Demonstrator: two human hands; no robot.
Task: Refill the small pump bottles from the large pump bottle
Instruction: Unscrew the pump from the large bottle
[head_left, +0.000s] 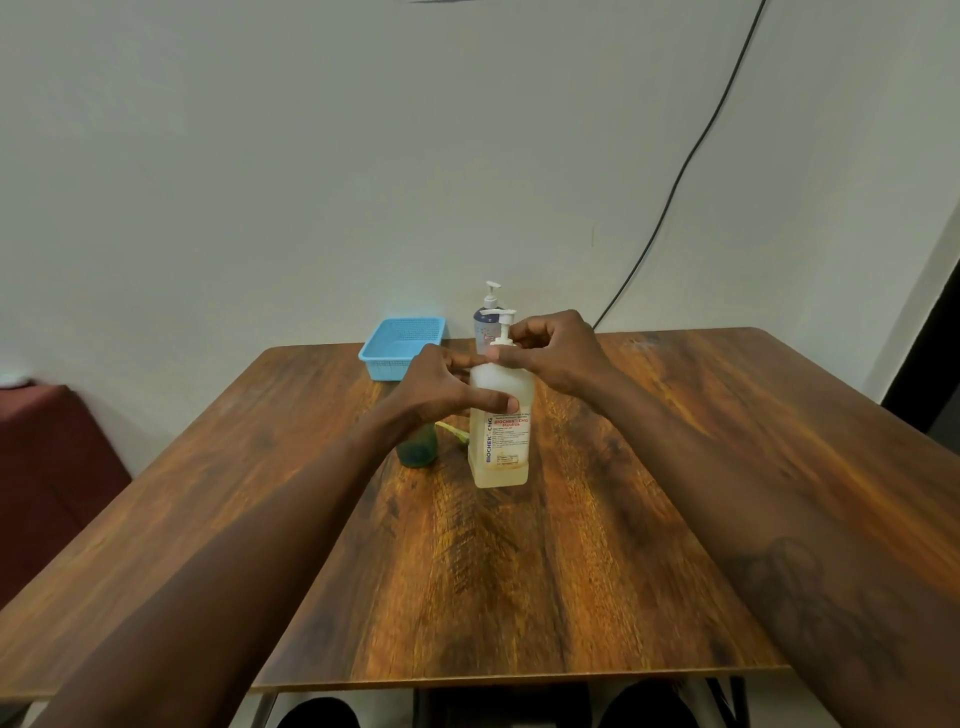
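Large pump bottle (501, 415), pale yellow liquid inside; left hand (441, 387) grips body.

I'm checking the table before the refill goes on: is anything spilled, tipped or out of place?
No spill shows. Only a yellow-green piece lies loose on the table beside the green bottle, perhaps its removed pump.

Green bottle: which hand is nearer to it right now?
Left. The left hand grips the large pump bottle by its shoulder, just above the green bottle. The right hand pinches the pump collar, on the large bottle's other side.
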